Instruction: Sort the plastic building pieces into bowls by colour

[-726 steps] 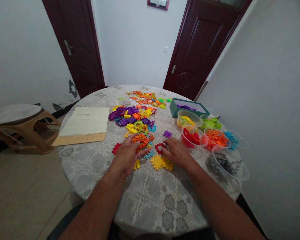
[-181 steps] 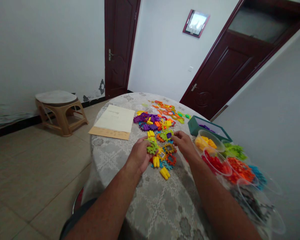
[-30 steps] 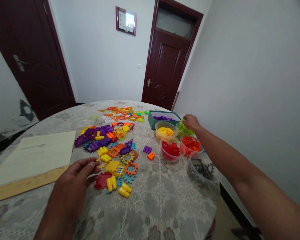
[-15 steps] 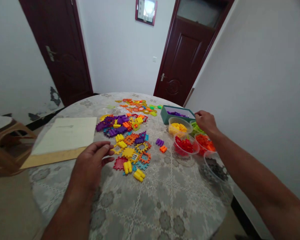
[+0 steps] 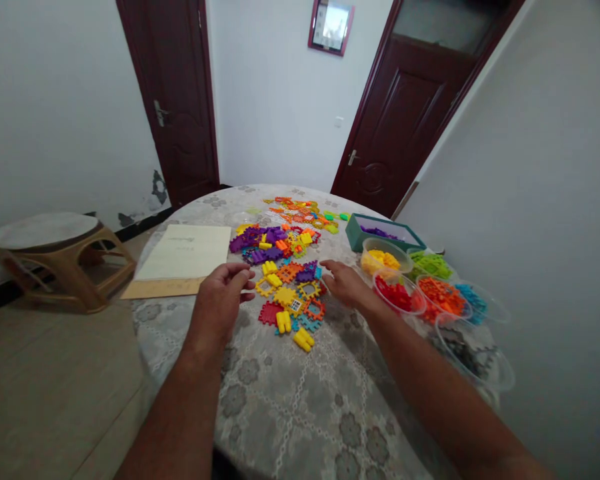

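My left hand [image 5: 225,297] hovers at the left edge of a loose pile of toothed plastic building tiles [image 5: 285,295], its fingers bent but apart and holding nothing visible. Across the pile, my right hand [image 5: 347,283] reaches in from the right, thumb and forefinger spread, beside a purple tile [image 5: 307,271]. Its palm side and whatever lies beneath it are hidden. The tiles are yellow, orange, red, blue and purple. Several yellow double-barrel pieces lie on and around them, one of them a yellow piece [image 5: 304,340] at the near edge.
Clear bowls at right hold yellow [image 5: 384,260], red [image 5: 399,293], orange [image 5: 443,298], green, blue and dark pieces. Behind them a green box [image 5: 360,237] contains purple pieces. More piles lie farther back. Paper sheets [image 5: 187,253] lie at left; a wooden stool [image 5: 90,260] stands beyond.
My right hand has moved left from the bowls to the tile pile. My left hand stays beside the pile. The view has turned left, and the purple and orange pieces right of the pile are now hidden.
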Demonstrator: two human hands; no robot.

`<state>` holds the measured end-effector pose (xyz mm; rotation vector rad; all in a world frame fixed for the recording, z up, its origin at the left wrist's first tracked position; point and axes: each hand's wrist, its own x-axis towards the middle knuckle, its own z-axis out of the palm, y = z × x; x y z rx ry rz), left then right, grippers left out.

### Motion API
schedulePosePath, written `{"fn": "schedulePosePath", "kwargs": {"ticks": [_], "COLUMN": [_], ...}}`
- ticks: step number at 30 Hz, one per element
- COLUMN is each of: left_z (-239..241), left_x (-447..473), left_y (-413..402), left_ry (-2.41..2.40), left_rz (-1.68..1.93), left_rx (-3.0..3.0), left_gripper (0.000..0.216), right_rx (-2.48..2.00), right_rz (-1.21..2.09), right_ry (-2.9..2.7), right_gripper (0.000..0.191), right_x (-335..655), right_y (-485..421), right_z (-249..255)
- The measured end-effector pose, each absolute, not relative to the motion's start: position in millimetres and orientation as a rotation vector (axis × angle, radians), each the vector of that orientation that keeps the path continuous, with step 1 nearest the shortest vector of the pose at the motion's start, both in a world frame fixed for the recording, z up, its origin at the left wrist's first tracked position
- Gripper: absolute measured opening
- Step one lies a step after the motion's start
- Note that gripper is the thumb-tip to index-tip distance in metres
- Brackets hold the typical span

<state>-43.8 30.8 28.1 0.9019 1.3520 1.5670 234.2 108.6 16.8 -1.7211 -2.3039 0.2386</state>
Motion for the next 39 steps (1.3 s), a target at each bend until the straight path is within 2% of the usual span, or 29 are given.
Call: {"fn": "schedulePosePath", "kwargs": {"ticks": [10, 25, 35, 39], "left_z": [29, 19, 17, 18], "left_x": [-45, -45, -40, -28], "left_y": [29, 31, 30, 27], "left_ry": [1.380, 1.455, 1.519, 1.409], "left_rz": [1.547, 1.440, 1.316, 1.273], "left_rx": [1.002, 1.177, 1.350, 1.298], "left_gripper": [0.027, 0.025, 0.025, 0.036], "right_rx": [-1.903, -1.639, -1.428, -1.299], "right_rz": [0.217, 0.353, 0.574, 0.807], "right_ry": [-2.247, -2.045, -1.657, -1.617], "right_gripper": [0.055, 0.016, 0.027, 0.030], "right_x": [195, 199, 220, 212], "right_y": [136, 139, 119, 90], "right_z": [-11, -33, -22, -2]}}
